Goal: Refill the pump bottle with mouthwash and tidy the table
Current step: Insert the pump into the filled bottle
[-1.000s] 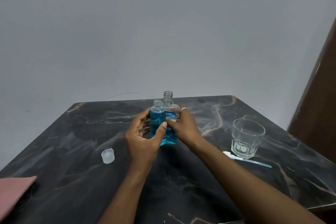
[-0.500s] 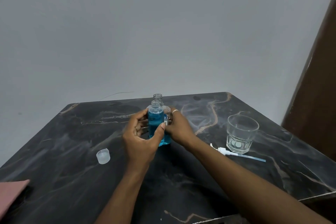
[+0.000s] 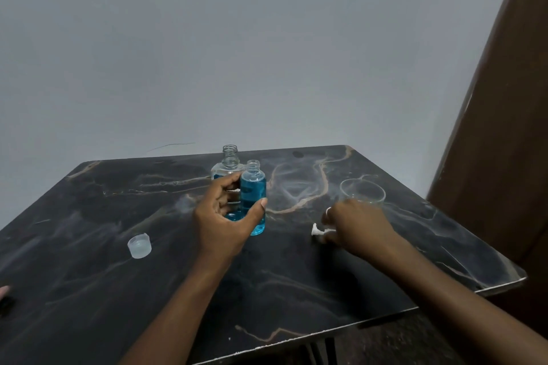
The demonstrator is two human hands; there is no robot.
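A person's left hand (image 3: 221, 225) wraps thumb and fingers around the small pump bottle (image 3: 252, 187), which is filled nearly to the shoulder with blue mouthwash, is uncapped and appears to stand upright on the dark marbled tabletop (image 3: 118, 201). To its right and apart from it, the right hand (image 3: 354, 225) curls its fingers over the white pump head (image 3: 315, 230) lying on the tabletop. The hand is blurred with motion, and the dip tube is hidden beneath it.

Directly behind the pump bottle and just beside the left fingers stands the larger mouthwash bottle (image 3: 230, 157), neck open, with only a little blue visible low down. A clear drinking glass (image 3: 363, 191) stands immediately behind the right hand, and a translucent cap (image 3: 139, 245) lies well off to the left.

The risks, judged from this arrangement, centre on open necks and crowded space. With the pump bottle so full, pushing the dip tube in quickly could send liquid over the rim and onto the tabletop. A squeeze from the gripping hand would do the same. The mouthwash bottle sits so close to the left knuckles that a twist while screwing on the pump could knock it over, uncapped. Lifting the right hand carelessly could also nudge the glass behind it. The tube, if it drags on the tabletop, could flick or catch on the narrow neck.
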